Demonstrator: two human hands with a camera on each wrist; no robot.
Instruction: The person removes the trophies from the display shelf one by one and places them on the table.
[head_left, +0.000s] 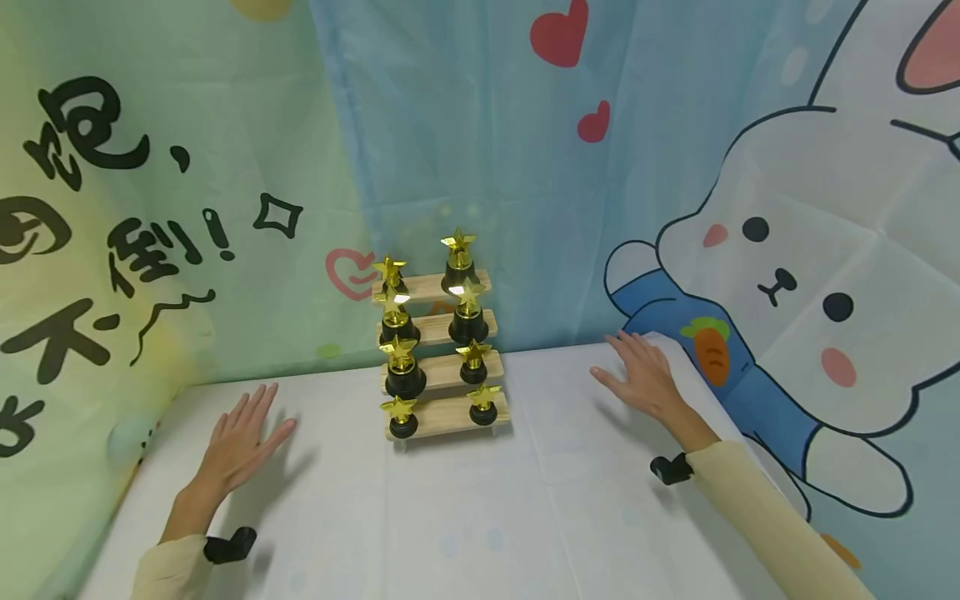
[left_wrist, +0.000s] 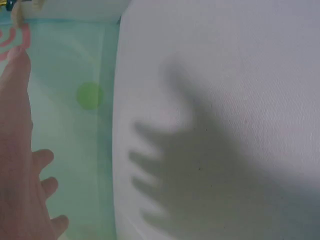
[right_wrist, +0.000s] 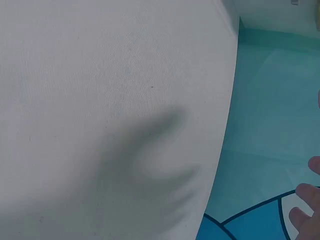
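Note:
My left hand (head_left: 238, 442) hovers over the white table on the left, fingers straight and thumb spread, holding nothing. Over the right side, my right hand (head_left: 641, 375) is likewise held out with fingers extended and nothing in it. Between them, apart from both, stands a tiered wooden rack (head_left: 448, 417) bearing several gold star trophies on black bases, two per step. A large trophy (head_left: 405, 371) sits on the left of a lower step, and a small trophy (head_left: 483, 406) on the right of the lowest. The right wrist view catches only a few fingertips (right_wrist: 309, 192).
A white cloth covers the table (head_left: 465, 517). Behind it hangs a printed curtain (head_left: 480, 167) with hearts, black lettering and a rabbit (head_left: 795, 275); it meets the table's back edge just behind the rack. Each wrist wears a black strap device (head_left: 231, 544).

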